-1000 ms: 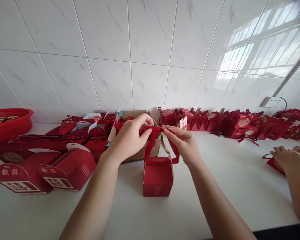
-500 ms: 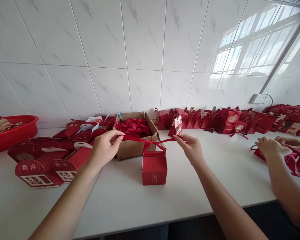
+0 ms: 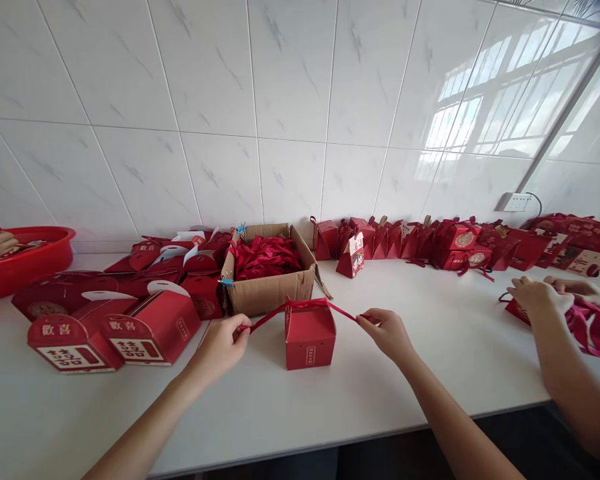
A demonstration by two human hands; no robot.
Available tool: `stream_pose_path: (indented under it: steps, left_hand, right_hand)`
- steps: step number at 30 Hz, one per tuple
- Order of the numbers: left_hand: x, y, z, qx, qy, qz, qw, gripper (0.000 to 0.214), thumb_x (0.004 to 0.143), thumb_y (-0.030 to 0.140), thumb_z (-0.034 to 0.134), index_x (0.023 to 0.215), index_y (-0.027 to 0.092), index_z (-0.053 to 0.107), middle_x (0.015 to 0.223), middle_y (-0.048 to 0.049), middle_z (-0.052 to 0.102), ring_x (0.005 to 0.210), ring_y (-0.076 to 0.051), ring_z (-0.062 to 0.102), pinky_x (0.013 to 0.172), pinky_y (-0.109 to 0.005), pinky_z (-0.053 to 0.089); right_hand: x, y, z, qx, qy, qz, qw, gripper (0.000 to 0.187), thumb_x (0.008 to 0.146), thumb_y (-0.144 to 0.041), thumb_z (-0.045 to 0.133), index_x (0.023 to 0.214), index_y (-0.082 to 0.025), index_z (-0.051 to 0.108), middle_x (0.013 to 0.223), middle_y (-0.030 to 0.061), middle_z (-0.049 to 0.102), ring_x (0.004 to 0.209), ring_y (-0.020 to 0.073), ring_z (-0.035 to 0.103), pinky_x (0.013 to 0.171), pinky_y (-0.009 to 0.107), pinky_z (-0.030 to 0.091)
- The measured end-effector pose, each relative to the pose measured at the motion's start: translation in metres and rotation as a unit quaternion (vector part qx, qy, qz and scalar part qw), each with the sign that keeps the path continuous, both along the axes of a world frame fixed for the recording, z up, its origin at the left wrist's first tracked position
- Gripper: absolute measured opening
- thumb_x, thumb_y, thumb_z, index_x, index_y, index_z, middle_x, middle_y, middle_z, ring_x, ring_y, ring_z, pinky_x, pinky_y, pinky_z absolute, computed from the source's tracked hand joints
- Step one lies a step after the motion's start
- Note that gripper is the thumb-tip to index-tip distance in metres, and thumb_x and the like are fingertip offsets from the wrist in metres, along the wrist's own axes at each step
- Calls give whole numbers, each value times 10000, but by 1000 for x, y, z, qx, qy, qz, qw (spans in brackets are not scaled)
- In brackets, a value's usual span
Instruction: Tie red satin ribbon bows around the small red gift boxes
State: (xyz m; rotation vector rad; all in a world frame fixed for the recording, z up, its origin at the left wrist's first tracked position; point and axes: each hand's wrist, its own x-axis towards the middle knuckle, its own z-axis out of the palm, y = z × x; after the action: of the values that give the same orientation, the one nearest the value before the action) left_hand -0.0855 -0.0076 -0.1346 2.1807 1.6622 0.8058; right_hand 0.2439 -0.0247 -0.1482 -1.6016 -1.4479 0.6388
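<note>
A small red gift box (image 3: 310,337) stands upright on the white table in front of me. A red ribbon (image 3: 269,316) runs across its top and stretches out to both sides, sloping down. My left hand (image 3: 225,343) is closed in a pinch on the ribbon's left end. On the other side, my right hand (image 3: 385,333) pinches the right end between thumb and fingers. Neither hand touches the box itself. Just behind it sits an open cardboard box (image 3: 270,297) filled with loose red ribbons (image 3: 267,258).
Several red gift boxes (image 3: 153,327) are grouped at left, near a red plastic basin (image 3: 30,257). More finished-looking boxes (image 3: 387,240) line the tiled wall. At right, a co-worker's hands (image 3: 540,293) handle a red box and ribbon. A power strip (image 3: 515,202) lies by the wall.
Both my hands have moved lower and farther apart. The ribbon, crossed in a raised loop above the box before, is now drawn down tight against its top.
</note>
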Motion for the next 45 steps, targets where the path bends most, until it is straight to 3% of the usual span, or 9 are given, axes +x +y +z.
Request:
stream_pose_path:
  steps: [9,25,33,36,38,42,45]
  left_hand:
    - [0,4,-18,-65,-12,-8,998,209,748,277,412,756,184,598,681,-21,642,632,-199,587,577,-265,395]
    - [-13,6,-30,-133,-40,-7,990,181,691,279,448,701,176,597,696,-30,660,675,-216,610,598,-278,409]
    - [-1,-1,-15,-142,-25,-29,989,231,726,245,417,856,188,598,703,-3,633,632,-188,589,551,-255,390]
    - [0,2,-11,-142,3,-27,990,180,721,250,435,789,193,591,679,-8,620,626,-198,587,554,-265,393]
    - [1,2,-5,-140,24,-19,990,174,719,245,444,771,190,600,765,-42,639,728,-234,608,623,-302,425]
    - [19,-9,16,-30,80,30,996,313,762,257,434,1015,168,595,1144,-137,577,1111,-337,504,868,-436,421]
    - [45,-17,37,77,55,-41,995,386,812,299,437,1175,191,513,1253,-114,525,1211,-303,433,984,-436,377]
  right_hand:
    - [4,-1,-16,-60,-28,6,998,184,696,-321,522,593,-193,603,655,37,624,630,171,528,523,258,376]
    - [15,-6,-25,-84,-39,-2,996,164,653,-293,517,515,-205,525,550,5,562,532,144,454,490,261,335]
    - [19,-7,-26,-58,-12,8,998,174,691,-367,568,628,-221,637,720,40,679,732,226,604,647,307,438]
    - [19,-6,-26,-53,5,6,999,226,717,-421,574,654,-217,648,742,52,687,750,234,608,660,313,440]
    - [18,-6,-25,-54,18,7,998,254,728,-445,577,659,-212,651,736,53,685,737,229,602,648,310,434]
    - [17,-6,-23,-63,55,23,996,295,751,-477,569,690,-204,664,740,46,686,719,208,599,623,289,424]
    - [16,-5,-22,-62,78,28,995,321,755,-498,571,699,-196,666,751,49,688,718,200,599,620,282,420]
